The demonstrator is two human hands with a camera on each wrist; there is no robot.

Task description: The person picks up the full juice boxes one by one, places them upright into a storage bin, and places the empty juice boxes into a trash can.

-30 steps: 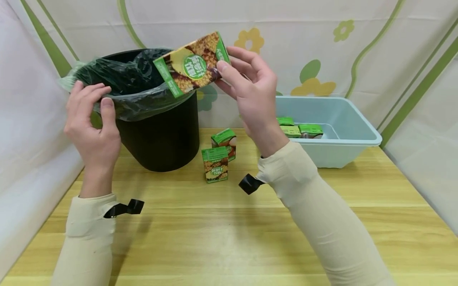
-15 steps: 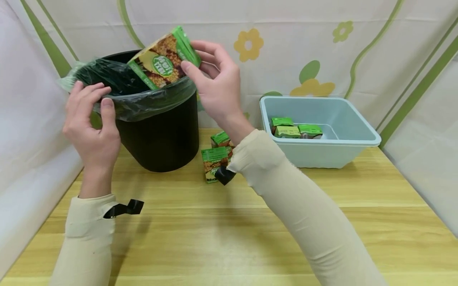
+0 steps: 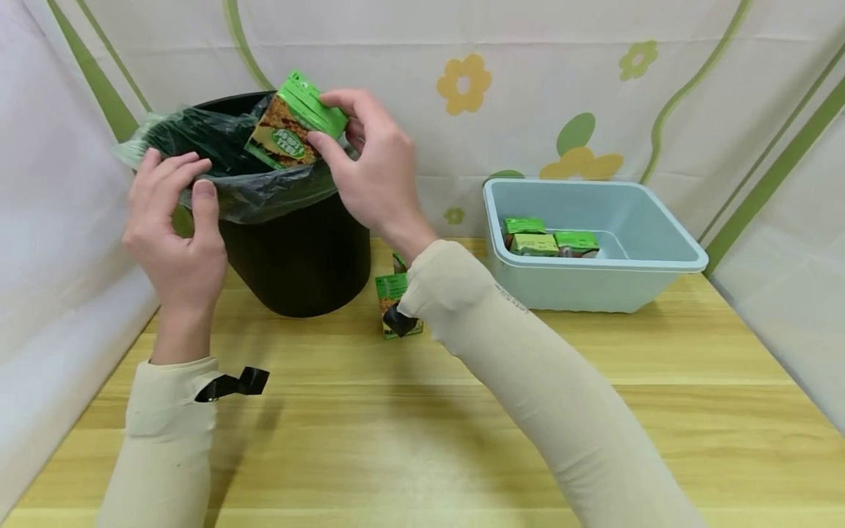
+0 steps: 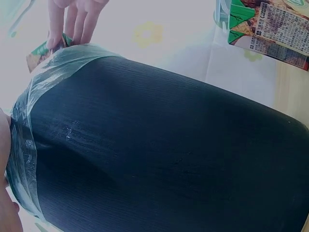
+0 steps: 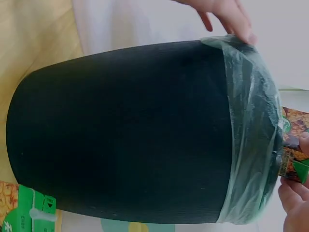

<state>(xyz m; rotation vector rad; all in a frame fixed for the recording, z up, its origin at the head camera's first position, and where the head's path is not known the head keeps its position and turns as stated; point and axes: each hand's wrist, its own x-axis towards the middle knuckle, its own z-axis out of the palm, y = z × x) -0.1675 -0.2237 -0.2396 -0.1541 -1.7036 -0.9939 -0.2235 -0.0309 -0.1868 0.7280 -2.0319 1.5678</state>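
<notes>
My right hand (image 3: 372,158) pinches a green-topped drink carton (image 3: 280,132) with a grain picture, tilted at the right side of the black trash bin (image 3: 297,260). The carton's lower edge dips behind the bin's near rim. A thin translucent green bag (image 3: 264,199) lines the bin and folds over its lip. My left hand (image 3: 173,220) holds the rim at the left, fingers over the edge and thumb outside. In the right wrist view, the held carton (image 5: 294,121) shows beyond the bag-covered lip.
Two more drink cartons stand right of the bin, the front carton (image 3: 389,290) partly covered by my right sleeve. A light blue plastic tub (image 3: 581,286) at the right contains several cartons (image 3: 535,244). A patterned cloth (image 3: 528,88) hangs behind the wooden table (image 3: 330,440).
My right hand has carried the carton left and lowered it to the bin's opening, turning it steeper. The left hand stays at the rim.
</notes>
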